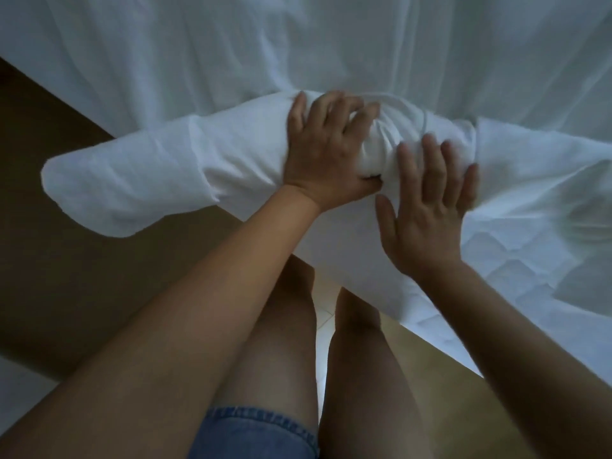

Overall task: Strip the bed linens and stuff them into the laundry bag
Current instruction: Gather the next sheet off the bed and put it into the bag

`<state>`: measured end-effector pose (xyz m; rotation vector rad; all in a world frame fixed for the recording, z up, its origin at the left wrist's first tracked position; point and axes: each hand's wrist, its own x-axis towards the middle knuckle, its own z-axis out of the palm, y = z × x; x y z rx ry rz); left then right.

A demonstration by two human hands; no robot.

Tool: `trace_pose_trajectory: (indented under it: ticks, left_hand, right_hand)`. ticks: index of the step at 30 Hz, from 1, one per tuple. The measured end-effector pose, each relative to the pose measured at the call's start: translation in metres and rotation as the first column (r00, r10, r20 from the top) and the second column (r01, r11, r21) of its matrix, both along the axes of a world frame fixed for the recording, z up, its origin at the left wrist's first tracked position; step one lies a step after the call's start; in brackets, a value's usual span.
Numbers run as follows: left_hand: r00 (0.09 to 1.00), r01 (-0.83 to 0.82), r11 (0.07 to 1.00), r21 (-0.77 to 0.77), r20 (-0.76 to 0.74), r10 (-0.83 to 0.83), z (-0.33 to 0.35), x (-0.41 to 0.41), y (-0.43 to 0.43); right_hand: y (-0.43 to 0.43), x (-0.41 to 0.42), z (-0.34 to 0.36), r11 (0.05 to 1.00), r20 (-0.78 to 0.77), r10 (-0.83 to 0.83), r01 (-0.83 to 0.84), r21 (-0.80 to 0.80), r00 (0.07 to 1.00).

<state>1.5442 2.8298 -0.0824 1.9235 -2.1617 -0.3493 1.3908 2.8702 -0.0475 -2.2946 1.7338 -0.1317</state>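
Nearest lens, bottom ctr: denim shorts hem, bare legs past it, w/ strip of pale tiled floor showing btwn them. Both forearms bare, reaching fwd from lower corners toward bed edge.

L hand: palm down on top of linen bundle. Fingers curled into gathered cloth, thumb tucked in at near side. Grips a bunched knot of white fabric, folds radiating from the grip.

R hand: just beside L hand, to its right, palm down. Fingers straight & slightly spread, thumb out to left. Lies flat on the cloth, holds nothing. Fingertips a bit motion-blurred.

Linen bundle: white, long, pillow-like, lying across near edge of bed. Left end sticks out past bed edge over brown surface (floor or frame: cannot tell). Loose hem visible partway along left end. Pillow inside or not: cannot tell.

Right of R hand: quilted mattress pad, diamond stitch, bare at bed corner.

Farthest: white sheet, wrinkled, covering rest of bed up to top of view.
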Motion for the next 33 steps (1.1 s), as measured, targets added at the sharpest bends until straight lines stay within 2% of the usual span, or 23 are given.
trace_pose_trajectory:
  ticks: [7, 10, 12, 14, 15, 18, 20, 22, 25, 27, 28, 30, 31, 33]
  left_hand:
    - [0.997, 0.055, 0.988, 0.142, -0.070, -0.045, 0.001, 0.012, -0.076]
    - [0.993, 0.035, 0.993, 0.111, -0.114, -0.022, -0.008, 0.011, -0.104]
    - [0.992, 0.010, 1.000, 0.022, -0.125, -0.008, -0.004, 0.007, -0.116]
    - [0.996, -0.014, 0.996, -0.089, -0.091, 0.006, 0.009, -0.002, -0.114]
    - [0.997, -0.029, 0.995, -0.097, -0.071, 0.022, 0.016, -0.008, -0.104]
    - [0.988, -0.075, 0.996, 0.045, 0.142, 0.068, 0.025, -0.027, -0.057]
    - [0.966, -0.028, 0.990, 0.140, 0.260, -0.009, 0.015, -0.023, -0.044]
    - [0.954, 0.040, 0.989, 0.140, 0.288, -0.079, -0.001, -0.011, -0.059]
    - [0.973, 0.124, 0.989, 0.077, 0.189, -0.137, -0.020, 0.004, -0.092]
    - [0.984, 0.168, 0.986, 0.005, 0.062, -0.168, -0.025, 0.008, -0.109]
    - [0.985, 0.172, 0.985, -0.031, 0.017, -0.172, -0.026, 0.010, -0.115]
    - [0.987, 0.155, 0.986, -0.054, -0.039, -0.158, -0.027, 0.015, -0.126]
    - [0.987, 0.147, 0.988, -0.045, -0.053, -0.150, -0.026, 0.017, -0.132]
    - [0.987, 0.133, 0.991, -0.017, -0.091, -0.134, -0.019, 0.019, -0.144]
  right_hand:
    - [-0.096, 0.011, -0.033, 1.000, -0.050, -0.021, 0.021, -0.014, 0.999]
    - [-0.137, 0.014, -0.045, 0.999, -0.007, -0.018, 0.018, -0.038, 1.000]
    - [-0.159, 0.015, -0.050, 1.000, -0.005, -0.027, 0.027, 0.008, 1.000]
    - [-0.174, 0.018, -0.049, 0.991, -0.047, -0.024, 0.030, 0.133, 0.999]
    - [-0.180, 0.021, -0.048, 0.984, -0.071, -0.016, 0.028, 0.177, 0.997]
    - [-0.193, 0.026, -0.043, 0.962, -0.082, 0.001, 0.021, 0.271, 0.997]
    - [-0.198, 0.029, -0.037, 0.947, -0.082, -0.003, 0.029, 0.320, 0.997]
    - [-0.202, 0.030, -0.037, 0.939, -0.100, -0.024, 0.056, 0.339, 0.995]
    - [-0.206, 0.030, -0.042, 0.923, -0.094, -0.101, 0.128, 0.362, 0.990]
    - [-0.212, 0.031, -0.044, 0.934, -0.037, -0.173, 0.175, 0.311, 0.984]
    - [-0.212, 0.031, -0.040, 0.957, 0.036, -0.187, 0.174, 0.231, 0.982]
    - [-0.205, 0.028, -0.029, 0.995, 0.167, -0.096, 0.098, 0.001, 0.981]
    - [-0.198, 0.026, -0.022, 0.995, 0.182, -0.044, 0.060, -0.083, 0.982]
    - [-0.181, 0.022, -0.014, 0.989, 0.117, 0.042, -0.024, -0.145, 0.992]
